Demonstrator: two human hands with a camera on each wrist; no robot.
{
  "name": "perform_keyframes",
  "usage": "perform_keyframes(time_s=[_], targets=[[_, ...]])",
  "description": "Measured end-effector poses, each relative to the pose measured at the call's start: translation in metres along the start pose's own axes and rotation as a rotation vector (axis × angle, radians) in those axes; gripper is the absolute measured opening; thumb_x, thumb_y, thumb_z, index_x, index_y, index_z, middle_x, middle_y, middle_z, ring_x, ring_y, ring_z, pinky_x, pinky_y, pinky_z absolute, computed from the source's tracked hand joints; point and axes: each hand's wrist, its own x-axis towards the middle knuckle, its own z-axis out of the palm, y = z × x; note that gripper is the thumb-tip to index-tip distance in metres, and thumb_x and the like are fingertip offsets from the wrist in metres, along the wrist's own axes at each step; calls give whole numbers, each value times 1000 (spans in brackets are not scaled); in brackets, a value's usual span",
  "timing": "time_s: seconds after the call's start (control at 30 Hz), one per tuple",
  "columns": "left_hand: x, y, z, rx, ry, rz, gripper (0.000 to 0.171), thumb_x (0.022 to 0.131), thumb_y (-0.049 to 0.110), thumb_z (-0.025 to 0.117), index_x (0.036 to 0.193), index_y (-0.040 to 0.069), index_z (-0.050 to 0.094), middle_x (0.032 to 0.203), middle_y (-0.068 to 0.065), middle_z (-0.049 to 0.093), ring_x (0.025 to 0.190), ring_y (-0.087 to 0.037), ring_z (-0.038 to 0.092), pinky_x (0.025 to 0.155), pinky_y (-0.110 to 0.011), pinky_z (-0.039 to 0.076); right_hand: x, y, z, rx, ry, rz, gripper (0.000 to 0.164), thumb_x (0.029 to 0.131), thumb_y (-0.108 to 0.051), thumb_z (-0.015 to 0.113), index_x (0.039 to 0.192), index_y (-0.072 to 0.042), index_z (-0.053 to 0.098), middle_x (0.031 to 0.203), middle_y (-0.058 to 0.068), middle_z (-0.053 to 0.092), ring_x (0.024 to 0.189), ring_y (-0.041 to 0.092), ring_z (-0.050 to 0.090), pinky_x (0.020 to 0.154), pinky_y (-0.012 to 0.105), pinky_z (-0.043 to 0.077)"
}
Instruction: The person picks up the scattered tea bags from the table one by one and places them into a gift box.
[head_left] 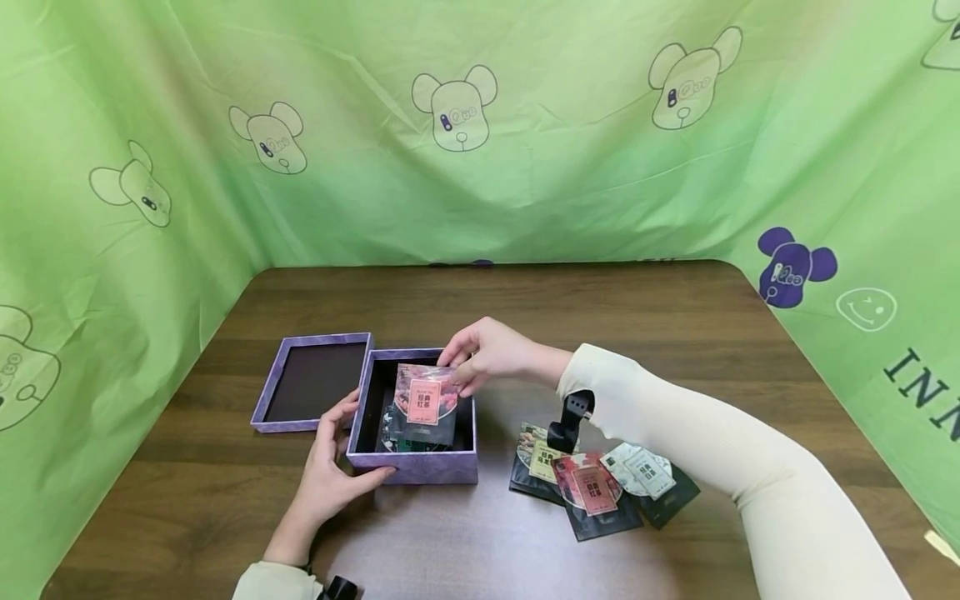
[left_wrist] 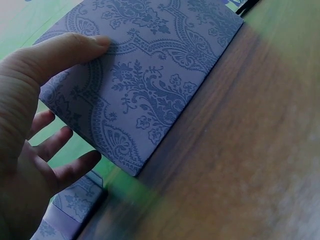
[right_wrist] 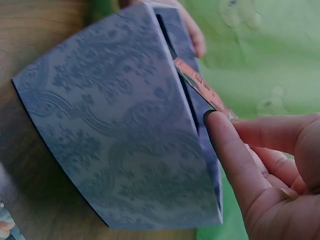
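Observation:
A purple patterned box (head_left: pixel 431 468) stands uncovered on the table. My right hand (head_left: pixel 491 357) pinches a pink-and-black tea sachet (head_left: pixel 424 403) by its upper right corner, over the box opening. In the right wrist view, the same sachet (right_wrist: pixel 202 82) shows as a thin edge at the rim, between thumb and fingers. Beneath it, a darker green sachet (head_left: pixel 390 429) lies partly hidden in the box. My left hand (head_left: pixel 327 475) is at the box's front left corner. Its thumb rests flat on the front wall; the other fingers extend loosely along the left side.
The box lid (head_left: pixel 273 400) lies inside up to the left of the box. On the right, under my right forearm, are a yellow-labelled sachet (head_left: pixel 536 467), a red one (head_left: pixel 596 497) and a white-labelled one (head_left: pixel 648 475), overlapping. A green curtain (head_left: pixel 570 192) hangs around the table.

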Motion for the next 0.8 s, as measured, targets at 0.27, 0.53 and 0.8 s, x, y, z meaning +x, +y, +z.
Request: perform_keyframes(time_s=[0.27, 0.53, 0.8], targets=[[0, -2, 0, -11, -1, 26, 93, 54, -23, 85, 133, -13, 37, 147, -35, 34, 128, -22, 47, 96, -19, 45, 5, -1, 15, -80, -95, 30, 28, 86, 14, 60, 114, 17, 62, 92, 21, 73, 70, 16, 68, 70, 37, 60], [0, -3, 0, -8, 0, 33, 95, 52, -24, 85, 133, -14, 37, 147, -36, 34, 127, -22, 46, 96, -19, 46, 1, -8, 11, -237, -140, -43, 33, 85, 8, 66, 118, 12, 64, 113, 28, 67, 100, 24, 70, 80, 30, 58], [0, -4, -1, -3, -7, 40, 95, 52, -24, 85, 133, -14, 36, 147, -36, 33, 128, -20, 46, 95, -19, 46, -11, -8, 1, -185, -196, -158, 39, 84, 8, 69, 122, 14, 60, 113, 26, 69, 101, 31, 70, 86, 34, 56]])
